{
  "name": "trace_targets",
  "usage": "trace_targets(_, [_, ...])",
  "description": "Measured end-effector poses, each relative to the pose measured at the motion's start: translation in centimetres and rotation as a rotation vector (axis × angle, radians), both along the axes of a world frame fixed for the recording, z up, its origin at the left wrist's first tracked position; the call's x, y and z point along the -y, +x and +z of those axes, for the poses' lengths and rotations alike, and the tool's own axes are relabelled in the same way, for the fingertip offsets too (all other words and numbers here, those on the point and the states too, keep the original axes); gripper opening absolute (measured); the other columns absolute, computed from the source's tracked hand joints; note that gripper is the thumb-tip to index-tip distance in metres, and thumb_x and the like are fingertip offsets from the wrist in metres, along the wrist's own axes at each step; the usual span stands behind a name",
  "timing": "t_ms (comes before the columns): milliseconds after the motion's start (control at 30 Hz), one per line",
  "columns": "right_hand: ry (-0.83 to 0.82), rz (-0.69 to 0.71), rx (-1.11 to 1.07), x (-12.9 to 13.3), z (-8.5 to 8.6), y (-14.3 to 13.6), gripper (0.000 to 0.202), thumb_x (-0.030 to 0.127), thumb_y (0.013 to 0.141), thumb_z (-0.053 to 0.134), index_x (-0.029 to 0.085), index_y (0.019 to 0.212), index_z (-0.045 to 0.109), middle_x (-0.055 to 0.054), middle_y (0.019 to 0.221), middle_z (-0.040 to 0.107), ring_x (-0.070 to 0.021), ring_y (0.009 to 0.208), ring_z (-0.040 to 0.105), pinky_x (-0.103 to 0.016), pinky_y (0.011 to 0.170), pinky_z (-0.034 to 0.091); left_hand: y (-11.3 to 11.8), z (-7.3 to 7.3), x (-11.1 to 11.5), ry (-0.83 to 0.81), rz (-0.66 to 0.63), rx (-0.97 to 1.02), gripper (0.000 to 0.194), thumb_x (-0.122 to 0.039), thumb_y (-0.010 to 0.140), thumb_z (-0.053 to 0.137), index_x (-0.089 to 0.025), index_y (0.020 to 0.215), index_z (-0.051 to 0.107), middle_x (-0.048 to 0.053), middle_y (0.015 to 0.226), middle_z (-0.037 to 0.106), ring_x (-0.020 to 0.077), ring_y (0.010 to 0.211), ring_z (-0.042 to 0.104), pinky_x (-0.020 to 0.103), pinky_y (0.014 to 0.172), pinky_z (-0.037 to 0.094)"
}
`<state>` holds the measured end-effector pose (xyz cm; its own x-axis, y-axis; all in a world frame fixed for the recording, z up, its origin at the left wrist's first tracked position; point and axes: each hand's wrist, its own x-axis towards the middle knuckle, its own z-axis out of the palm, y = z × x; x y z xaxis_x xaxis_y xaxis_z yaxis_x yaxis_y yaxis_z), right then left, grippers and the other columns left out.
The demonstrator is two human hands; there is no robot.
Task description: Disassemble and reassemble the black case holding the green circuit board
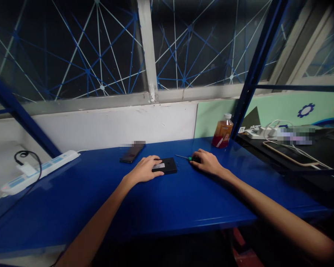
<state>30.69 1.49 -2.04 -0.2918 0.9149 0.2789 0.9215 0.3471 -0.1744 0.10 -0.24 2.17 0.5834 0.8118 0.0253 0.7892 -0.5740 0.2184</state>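
Observation:
A flat black box [170,165] with a pale label lies on the blue table. My left hand [147,169] grips its left end, fingers along the far edge and thumb at the near edge. To the right, my right hand [206,161] is closed round the dark handle of a screwdriver [189,158], which has a green collar. Its thin metal shaft points left, lying just above the table. Several tiny pieces [177,164], too small to name, are beside the box's right edge.
A dark phone [133,152] lies behind my left hand. A bottle of reddish drink [223,131] stands at the back right. On the left is a white power strip [44,172] with a black cable. Another phone [291,154] and cables lie on the black surface at right.

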Motion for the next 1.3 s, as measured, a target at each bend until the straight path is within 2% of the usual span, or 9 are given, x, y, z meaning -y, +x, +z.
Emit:
trace_targets(267, [-0.001, -0.013, 0.010, 0.1, 0.2, -0.3, 0.025, 0.043, 0.083, 0.053, 0.023, 0.093, 0.065, -0.004, 0.092, 0.063, -0.0172, 0.076, 0.059, -0.025, 0.055, 0.032, 0.1, 0.0, -1.5, 0.022, -0.056, -0.002, 0.059, -0.061, 0.076, 0.058, -0.022, 0.120, 0.061, 0.008, 0.126, 0.055, 0.0275, 0.108, 0.055, 0.035, 0.090, 0.041])
trace_targets(467, [-0.009, -0.060, 0.005, 0.1, 0.0, -0.6, 0.024, 0.042, 0.082, 0.052, 0.022, 0.087, 0.065, -0.004, 0.088, 0.064, -0.0170, 0.075, 0.058, -0.025, 0.054, 0.031, 0.2, 0.3, -2.2, -0.004, -0.066, -0.019, 0.060, -0.061, 0.071, 0.062, -0.022, 0.117, 0.062, 0.008, 0.124, 0.057, 0.0279, 0.105, 0.057, 0.035, 0.087, 0.042])
trace_targets(667, [-0.007, -0.065, 0.000, 0.0, 0.0, -0.5, 0.026, 0.044, 0.082, 0.052, 0.022, 0.086, 0.065, -0.003, 0.088, 0.065, -0.0172, 0.075, 0.058, -0.025, 0.054, 0.031, 0.8, 0.6, -1.9, -0.009, -0.074, -0.026, 0.058, -0.060, 0.074, 0.060, -0.022, 0.118, 0.061, 0.008, 0.125, 0.057, 0.0283, 0.105, 0.056, 0.034, 0.083, 0.043])
trace_targets(867, [-0.017, -0.065, 0.024, 0.0, 0.2, -0.4, 0.025, 0.044, 0.082, 0.053, 0.022, 0.085, 0.065, -0.003, 0.088, 0.066, -0.0175, 0.075, 0.059, -0.025, 0.054, 0.031, 0.6, 1.0, -0.8, -0.051, -0.036, -0.048, 0.062, -0.062, 0.069, 0.064, -0.023, 0.117, 0.063, 0.007, 0.125, 0.057, 0.0285, 0.104, 0.057, 0.033, 0.082, 0.043])
trace_targets(1033, [-0.034, -0.062, 0.023, 0.1, 0.5, -0.4, 0.024, 0.042, 0.082, 0.054, 0.022, 0.086, 0.066, -0.004, 0.089, 0.067, -0.0178, 0.077, 0.060, -0.025, 0.053, 0.031, 0.8, 1.0, -0.1, -0.020, -0.020, -0.057, 0.063, -0.065, 0.072, 0.059, -0.021, 0.117, 0.063, 0.009, 0.123, 0.057, 0.0291, 0.102, 0.057, 0.034, 0.081, 0.044])
trace_targets(1300, [-0.030, -0.074, 0.035, 0.0, 0.4, -0.4, 0.026, 0.044, 0.083, 0.053, 0.022, 0.087, 0.066, -0.004, 0.089, 0.067, -0.0180, 0.077, 0.060, -0.026, 0.054, 0.032, 2.5, 0.3, -1.3, 0.047, -0.049, -0.060, 0.065, -0.067, 0.077, 0.052, -0.022, 0.123, 0.059, 0.010, 0.127, 0.054, 0.0309, 0.110, 0.052, 0.037, 0.087, 0.042])
